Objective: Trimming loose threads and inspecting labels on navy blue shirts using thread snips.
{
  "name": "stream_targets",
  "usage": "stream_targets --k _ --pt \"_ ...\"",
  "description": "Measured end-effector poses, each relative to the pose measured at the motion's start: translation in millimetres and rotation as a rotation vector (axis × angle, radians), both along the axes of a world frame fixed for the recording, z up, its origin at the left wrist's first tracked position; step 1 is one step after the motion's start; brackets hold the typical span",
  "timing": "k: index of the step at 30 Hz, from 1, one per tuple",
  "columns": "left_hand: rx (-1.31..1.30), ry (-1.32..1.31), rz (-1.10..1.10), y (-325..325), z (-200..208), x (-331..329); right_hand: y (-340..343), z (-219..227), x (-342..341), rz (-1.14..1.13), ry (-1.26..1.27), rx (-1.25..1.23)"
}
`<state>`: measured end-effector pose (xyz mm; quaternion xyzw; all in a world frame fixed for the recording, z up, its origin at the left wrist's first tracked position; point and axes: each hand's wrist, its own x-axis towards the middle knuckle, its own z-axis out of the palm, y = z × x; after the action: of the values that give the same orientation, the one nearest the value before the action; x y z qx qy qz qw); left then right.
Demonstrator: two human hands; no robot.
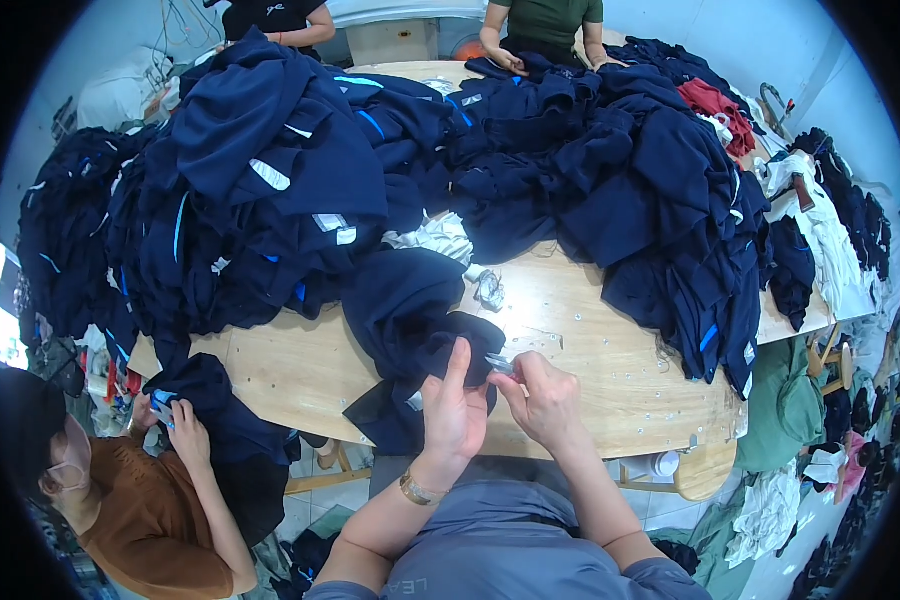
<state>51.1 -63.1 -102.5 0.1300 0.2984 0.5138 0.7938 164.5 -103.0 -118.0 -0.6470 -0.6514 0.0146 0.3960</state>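
A navy garment (410,300) lies bunched on the wooden table in front of me, its lower part hanging over the near edge. My left hand (455,412) grips a fold of it, thumb raised and the fingers partly hidden behind the cloth. Close beside it, my right hand (542,398) is closed around small silvery thread snips (500,364), whose tips point left toward the cloth at my left fingers. Whether the blades touch a thread cannot be made out.
Big heaps of navy garments (270,130) cover the table's (570,330) far side. A crumpled white cloth (438,238) and clear plastic (489,290) lie ahead. On the left, a person in brown (170,500) handles a navy garment; two people stand across the table. A stool (705,472) sits nearby.
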Motion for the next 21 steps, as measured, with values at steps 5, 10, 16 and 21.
stream_targets --k 5,10,16,21 --pt "0.035 0.005 0.012 -0.8 -2.4 0.1 3.1 2.2 -1.8 -0.003 -0.009 -0.004" --pt "0.007 0.038 0.045 -0.2 0.5 2.7 3.1 -0.3 -0.2 -0.016 -0.017 0.003" --pt "0.029 -0.029 0.020 0.2 -5.3 0.1 -1.6 -4.0 2.6 -0.007 -0.036 -0.012" --pt "0.012 0.009 0.024 0.3 -0.1 2.7 -0.8 -4.1 2.6 -0.003 -0.053 -0.009"
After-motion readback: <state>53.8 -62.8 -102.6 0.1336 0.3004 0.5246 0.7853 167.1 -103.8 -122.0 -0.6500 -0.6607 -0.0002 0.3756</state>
